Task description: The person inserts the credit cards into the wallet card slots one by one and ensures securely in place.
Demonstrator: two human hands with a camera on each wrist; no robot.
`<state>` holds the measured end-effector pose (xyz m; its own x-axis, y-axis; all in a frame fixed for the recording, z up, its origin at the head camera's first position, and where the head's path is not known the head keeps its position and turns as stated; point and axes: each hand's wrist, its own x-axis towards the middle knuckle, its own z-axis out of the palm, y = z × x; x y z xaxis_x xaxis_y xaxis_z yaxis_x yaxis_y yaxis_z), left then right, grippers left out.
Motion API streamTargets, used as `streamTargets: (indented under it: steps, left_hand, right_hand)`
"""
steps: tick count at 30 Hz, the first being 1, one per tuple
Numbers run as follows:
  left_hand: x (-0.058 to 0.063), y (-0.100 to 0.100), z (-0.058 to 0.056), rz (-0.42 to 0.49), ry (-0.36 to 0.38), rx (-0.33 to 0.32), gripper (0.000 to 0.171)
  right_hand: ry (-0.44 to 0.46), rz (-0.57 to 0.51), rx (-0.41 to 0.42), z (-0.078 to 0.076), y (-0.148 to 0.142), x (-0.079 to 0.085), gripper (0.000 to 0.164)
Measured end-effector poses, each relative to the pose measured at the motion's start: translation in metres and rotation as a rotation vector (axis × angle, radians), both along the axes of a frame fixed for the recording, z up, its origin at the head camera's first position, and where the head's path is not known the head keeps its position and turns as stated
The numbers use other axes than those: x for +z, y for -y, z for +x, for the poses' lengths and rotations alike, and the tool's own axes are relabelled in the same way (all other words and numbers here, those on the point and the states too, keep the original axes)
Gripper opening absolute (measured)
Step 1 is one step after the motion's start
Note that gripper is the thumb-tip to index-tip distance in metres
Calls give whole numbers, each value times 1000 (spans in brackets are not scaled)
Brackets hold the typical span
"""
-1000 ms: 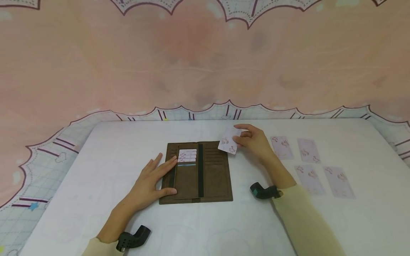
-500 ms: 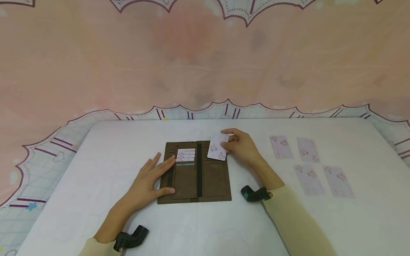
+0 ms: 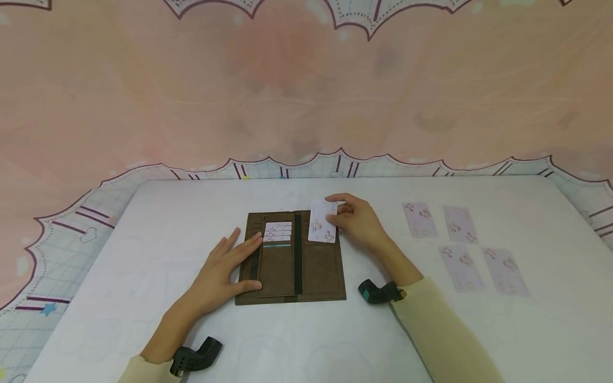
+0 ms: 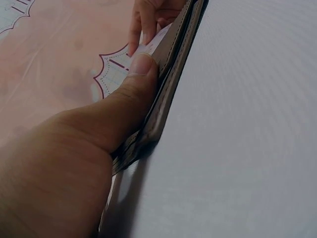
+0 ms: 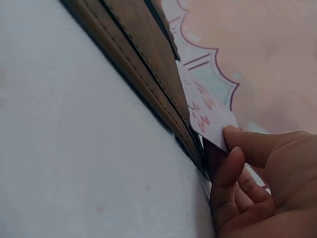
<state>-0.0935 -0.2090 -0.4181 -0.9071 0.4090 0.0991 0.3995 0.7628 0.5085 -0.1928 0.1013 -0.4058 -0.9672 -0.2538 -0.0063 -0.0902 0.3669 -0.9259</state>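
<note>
A brown wallet (image 3: 323, 271) lies spread open on the white table. My left hand (image 3: 221, 271) rests with fingers spread on its left edge; in the left wrist view the thumb lies over the stitched edge of the wallet (image 4: 167, 101). Between thumb and fingers, my right hand (image 3: 359, 221) pinches a white card (image 3: 322, 226) with a pink flower print. That card is over the upper slots of the wallet's right half, and the right wrist view shows the card (image 5: 203, 109) at the wallet's edge. Several cards (image 3: 278, 232) sit stacked in the left half's slots.
Several more flower-printed cards lie flat on the table (image 3: 565, 330) to the right, among them one near card (image 3: 506, 272) and one far card (image 3: 461, 224). A patterned cloth (image 3: 306, 96) hangs behind the table. Each wrist wears a black device (image 3: 196, 355).
My right hand has carried the card leftward and slightly down, from the wallet's upper right corner to over its right-half slots. The card now stands straighter. My left hand stays on the wallet.
</note>
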Motion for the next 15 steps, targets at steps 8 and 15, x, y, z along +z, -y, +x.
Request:
streamTargets:
  steps: [8, 15]
  left_hand:
    - [0, -2, 0, -5, -8, 1, 90]
    - [-2, -2, 0, 10, -38, -2, 88]
  right_hand:
    - [-21, 4, 11, 2, 1, 0, 39]
    - [-55, 60, 31, 4, 4, -1, 38]
